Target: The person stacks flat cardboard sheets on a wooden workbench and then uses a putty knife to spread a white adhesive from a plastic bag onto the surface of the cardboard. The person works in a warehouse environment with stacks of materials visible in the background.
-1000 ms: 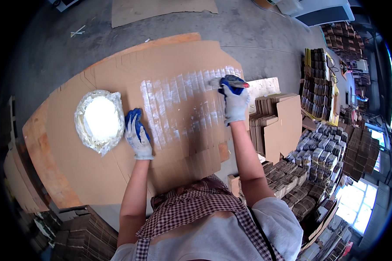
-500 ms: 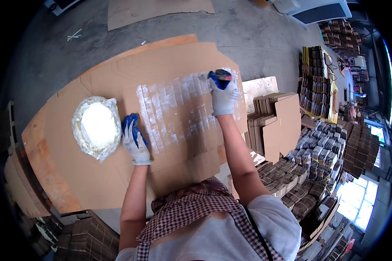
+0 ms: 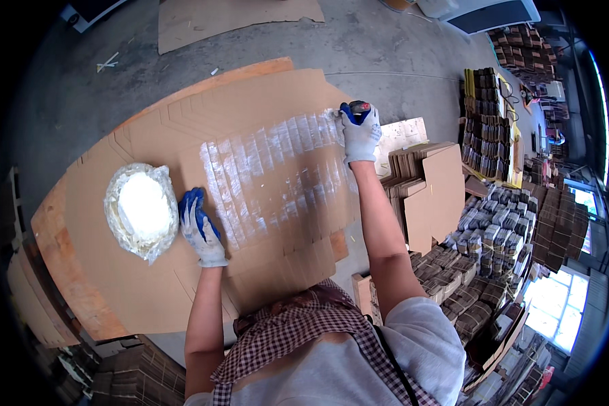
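Observation:
My right hand (image 3: 361, 134), in a white glove with blue palm, is closed around a dark-handled brush (image 3: 360, 106) with a red mark on it. Most of the brush is hidden by the glove. It is at the far right corner of a stack of flat cardboard sheets (image 3: 250, 260), whose top sheet bears rows of wet white glue streaks (image 3: 254, 159). My left hand (image 3: 200, 230), gloved alike, lies flat on the cardboard with fingers stretched out, left of the streaks. Just beside it stands a plastic-wrapped bowl (image 3: 114, 215) holding bright white glue.
A wooden board (image 3: 81, 287) shows under the cardboard at the left. Stacked cardboard pieces (image 3: 443, 193) stand close by my right forearm. Tied bundles (image 3: 497, 223) fill the right side. A loose cardboard sheet (image 3: 230, 24) lies on the concrete floor beyond.
My right hand has moved a little to the right with the brush, toward the sheet's far right edge. The top sheet, bowl and left hand appear slightly further left and lower in view.

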Demonstrator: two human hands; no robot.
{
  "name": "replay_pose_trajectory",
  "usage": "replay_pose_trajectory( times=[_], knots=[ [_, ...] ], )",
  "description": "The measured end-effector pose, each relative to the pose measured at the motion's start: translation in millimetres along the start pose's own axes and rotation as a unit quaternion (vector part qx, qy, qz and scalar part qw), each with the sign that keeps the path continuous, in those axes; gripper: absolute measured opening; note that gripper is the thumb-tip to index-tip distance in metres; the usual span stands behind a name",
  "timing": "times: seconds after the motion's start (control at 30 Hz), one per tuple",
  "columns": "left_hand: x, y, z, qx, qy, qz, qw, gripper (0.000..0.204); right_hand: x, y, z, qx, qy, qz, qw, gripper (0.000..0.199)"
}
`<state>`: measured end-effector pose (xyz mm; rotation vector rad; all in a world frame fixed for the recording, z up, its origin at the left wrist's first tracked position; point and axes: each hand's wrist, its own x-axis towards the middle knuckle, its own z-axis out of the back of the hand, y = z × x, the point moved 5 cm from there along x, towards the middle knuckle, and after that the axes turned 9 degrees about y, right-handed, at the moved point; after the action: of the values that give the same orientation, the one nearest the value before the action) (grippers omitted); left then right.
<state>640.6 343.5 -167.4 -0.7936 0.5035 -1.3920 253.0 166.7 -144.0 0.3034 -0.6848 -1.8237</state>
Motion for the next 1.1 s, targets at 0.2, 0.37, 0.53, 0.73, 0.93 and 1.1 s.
replay_pose_trajectory(
  times=[0.2,0.37,0.53,0.73,0.93,1.1],
  knots=[
    [-1.1,2.6,3.1,0.006,0.001,0.021,1.0,0.05,30.2,-23.1,19.4,-0.058,-0.007,-0.062,0.996,0.051],
    [1.0,-6.4,1.2,0.0,0.008,0.001,1.0,0.052,34.4,-34.9,17.3,-0.113,0.026,-0.034,0.993,0.049],
    [-2.8,0.1,4.9,-0.003,-0.002,0.016,1.0,0.053,-16.7,41.2,24.3,0.016,0.113,0.017,0.993,0.043],
    [-0.9,1.3,0.8,-0.009,-0.017,-0.012,1.0,0.052,-162.4,99.4,1.5,-0.017,0.303,0.274,0.913,0.043],
    [-1.2,4.4,4.1,-0.012,-0.023,-0.002,1.0,0.05,-142.1,72.3,16.9,-0.091,0.214,0.239,0.943,0.035],
    [0.4,1.1,1.5,0.005,-0.019,-0.014,1.0,0.045,-251.4,129.5,-9.6,-0.112,0.305,0.47,0.82,0.05]
  ],
)
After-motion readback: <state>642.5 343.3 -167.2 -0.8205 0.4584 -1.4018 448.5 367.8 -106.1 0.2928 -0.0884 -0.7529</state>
